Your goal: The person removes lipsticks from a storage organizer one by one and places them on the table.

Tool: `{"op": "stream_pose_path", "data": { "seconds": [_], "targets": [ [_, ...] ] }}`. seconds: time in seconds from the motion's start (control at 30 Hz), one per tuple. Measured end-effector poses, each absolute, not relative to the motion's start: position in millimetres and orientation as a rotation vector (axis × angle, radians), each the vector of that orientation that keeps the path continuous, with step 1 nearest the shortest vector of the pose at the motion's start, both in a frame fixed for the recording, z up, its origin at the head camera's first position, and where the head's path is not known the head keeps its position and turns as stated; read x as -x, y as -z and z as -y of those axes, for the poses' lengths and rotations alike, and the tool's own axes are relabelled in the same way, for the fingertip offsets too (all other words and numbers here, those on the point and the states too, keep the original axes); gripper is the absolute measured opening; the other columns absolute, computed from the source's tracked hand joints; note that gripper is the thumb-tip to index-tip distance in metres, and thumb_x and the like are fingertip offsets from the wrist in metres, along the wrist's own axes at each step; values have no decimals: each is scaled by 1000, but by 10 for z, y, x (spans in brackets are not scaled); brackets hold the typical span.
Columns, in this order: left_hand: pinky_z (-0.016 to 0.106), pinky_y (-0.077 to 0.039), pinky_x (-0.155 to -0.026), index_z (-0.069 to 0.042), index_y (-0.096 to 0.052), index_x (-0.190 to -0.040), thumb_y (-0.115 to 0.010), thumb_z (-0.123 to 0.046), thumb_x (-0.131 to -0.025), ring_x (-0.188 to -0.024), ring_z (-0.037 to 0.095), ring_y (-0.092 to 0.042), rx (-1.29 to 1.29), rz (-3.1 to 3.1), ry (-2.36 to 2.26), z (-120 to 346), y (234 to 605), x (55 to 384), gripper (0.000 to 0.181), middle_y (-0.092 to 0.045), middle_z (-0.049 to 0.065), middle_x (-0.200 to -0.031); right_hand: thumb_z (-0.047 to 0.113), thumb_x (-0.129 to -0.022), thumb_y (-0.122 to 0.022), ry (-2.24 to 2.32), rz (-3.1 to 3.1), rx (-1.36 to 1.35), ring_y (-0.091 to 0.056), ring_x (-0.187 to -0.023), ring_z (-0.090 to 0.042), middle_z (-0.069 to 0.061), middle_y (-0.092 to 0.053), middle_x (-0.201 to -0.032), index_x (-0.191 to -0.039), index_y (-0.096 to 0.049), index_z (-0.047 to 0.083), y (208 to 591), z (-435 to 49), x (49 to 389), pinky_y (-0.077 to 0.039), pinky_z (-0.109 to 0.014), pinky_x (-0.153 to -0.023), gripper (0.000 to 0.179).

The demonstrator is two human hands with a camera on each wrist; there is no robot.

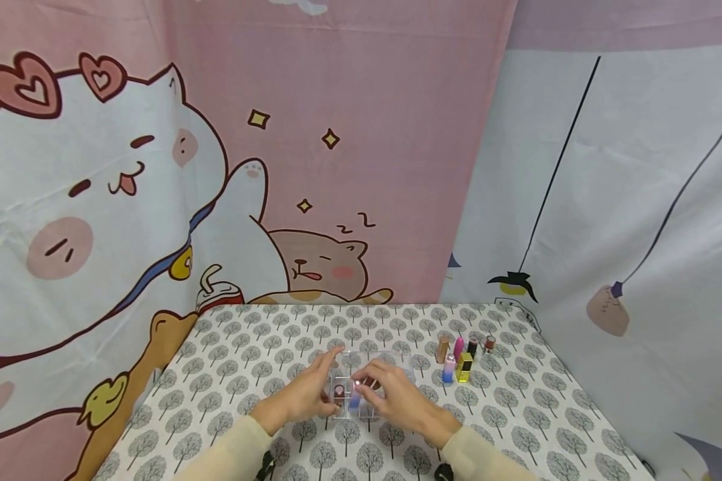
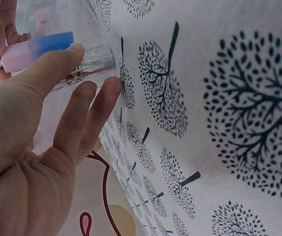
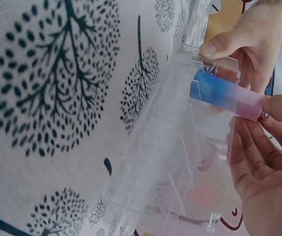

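Observation:
A clear divided organizer box sits on the table in front of me. My left hand holds its left side, thumb at the rim and fingers along the wall. My right hand pinches a pink-and-blue lipstick tube by its pink end. The tube's blue end points down into a compartment near the left hand. Beside it, in the left wrist view, a clear tube with a brownish part stands in the box. Right-hand fingers hide part of the box in the head view.
To the right of the box stand several cosmetic tubes: a rose-gold one, a bright pink one, a black one, a brown-capped one, another pink-and-blue one and a yellow one. A tree-print cloth covers the table.

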State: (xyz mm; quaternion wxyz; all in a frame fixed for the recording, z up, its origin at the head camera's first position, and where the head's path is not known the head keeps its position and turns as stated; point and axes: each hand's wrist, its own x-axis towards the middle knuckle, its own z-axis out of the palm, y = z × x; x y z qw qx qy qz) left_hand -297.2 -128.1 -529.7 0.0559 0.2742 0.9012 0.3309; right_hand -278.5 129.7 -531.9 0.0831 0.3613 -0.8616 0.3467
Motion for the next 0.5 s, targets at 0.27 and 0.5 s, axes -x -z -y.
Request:
{"op": "stream_pose_path", "data": {
  "seconds": [0.27, 0.5],
  "targets": [
    [16, -60, -72, -38, -7, -172, -95, -12, -76, -78, 3, -66, -841, -2723, -1014, 1281, 5298, 2978, 132, -37, 28, -166, 20, -103, -72, -975, 2500, -1055, -68, -96, -2, 9, -72, -117, -128, -73, 17, 5248, -1358, 2783, -63, -19, -84, 25],
    [16, -60, -72, -40, -6, -171, -95, -13, -76, -77, 2, -65, -832, -2725, -1015, 1274, 5302, 2973, 133, -39, 26, -165, 17, -102, -74, -944, 2405, -1076, -68, -95, -1, 6, -73, -118, -127, -73, 19, 5180, -1441, 2782, -66, -28, -83, 25]
  ]
}}
